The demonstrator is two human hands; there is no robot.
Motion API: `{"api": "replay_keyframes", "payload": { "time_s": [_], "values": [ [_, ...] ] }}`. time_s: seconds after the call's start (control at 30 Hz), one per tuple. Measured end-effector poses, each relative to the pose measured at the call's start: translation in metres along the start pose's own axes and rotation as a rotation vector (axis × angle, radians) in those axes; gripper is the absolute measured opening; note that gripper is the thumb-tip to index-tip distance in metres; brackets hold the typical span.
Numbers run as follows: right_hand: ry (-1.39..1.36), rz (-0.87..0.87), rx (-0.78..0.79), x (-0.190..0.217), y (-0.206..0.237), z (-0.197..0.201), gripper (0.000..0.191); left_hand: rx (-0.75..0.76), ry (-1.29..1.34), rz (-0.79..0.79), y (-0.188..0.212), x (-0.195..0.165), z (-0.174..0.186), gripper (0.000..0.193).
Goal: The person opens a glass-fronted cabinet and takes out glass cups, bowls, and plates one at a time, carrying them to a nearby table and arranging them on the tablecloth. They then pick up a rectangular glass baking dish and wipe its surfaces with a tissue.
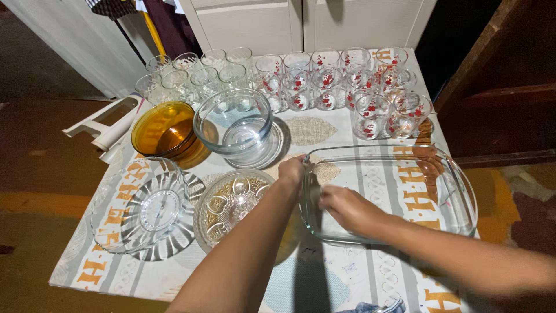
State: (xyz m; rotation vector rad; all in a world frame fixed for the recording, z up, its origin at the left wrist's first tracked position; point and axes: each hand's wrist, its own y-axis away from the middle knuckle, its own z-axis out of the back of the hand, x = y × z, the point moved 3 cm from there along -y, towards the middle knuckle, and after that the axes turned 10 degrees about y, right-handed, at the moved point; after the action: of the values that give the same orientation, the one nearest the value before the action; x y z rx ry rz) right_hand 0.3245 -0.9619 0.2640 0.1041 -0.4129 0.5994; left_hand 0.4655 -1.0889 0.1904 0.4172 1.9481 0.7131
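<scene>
A large clear glass baking dish (452, 179) lies on the table at the right. My left hand (291, 170) is closed on its left rim handle. My right hand (347, 207) reaches inside the dish and presses on its bottom near the left wall; I cannot tell whether something is under the fingers. Just left of the dish sit a patterned clear glass plate (229, 203) and a ribbed clear glass plate (152, 210).
A clear glass bowl (234, 124) and an amber glass bowl (162, 128) stand behind the plates. Several plain tumblers (191, 78) and red-flowered tumblers (347, 81) line the back of the patterned tablecloth (347, 272). A white plastic object (98, 124) sits off the left edge.
</scene>
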Motion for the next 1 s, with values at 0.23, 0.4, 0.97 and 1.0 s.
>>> {"api": "replay_keyframes", "payload": {
  "time_s": [0.23,0.4,0.97,1.0],
  "values": [
    [-0.022,-0.093,-0.001,-0.054,0.033,0.035,0.032,0.07,0.005,0.023,0.008,-0.003,0.001,0.04],
    [0.061,-0.2,-0.172,-0.039,0.007,0.03,0.041,0.05,-0.029,0.016,0.017,-0.006,-0.001,0.037],
    [0.201,-0.577,-0.266,-0.096,0.046,0.038,0.042,0.038,-0.084,-0.056,-0.015,0.005,0.003,0.032],
    [0.057,-0.442,-0.341,-0.084,0.04,0.027,0.037,0.021,-0.066,-0.037,-0.011,0.004,0.002,0.032]
  ]
}}
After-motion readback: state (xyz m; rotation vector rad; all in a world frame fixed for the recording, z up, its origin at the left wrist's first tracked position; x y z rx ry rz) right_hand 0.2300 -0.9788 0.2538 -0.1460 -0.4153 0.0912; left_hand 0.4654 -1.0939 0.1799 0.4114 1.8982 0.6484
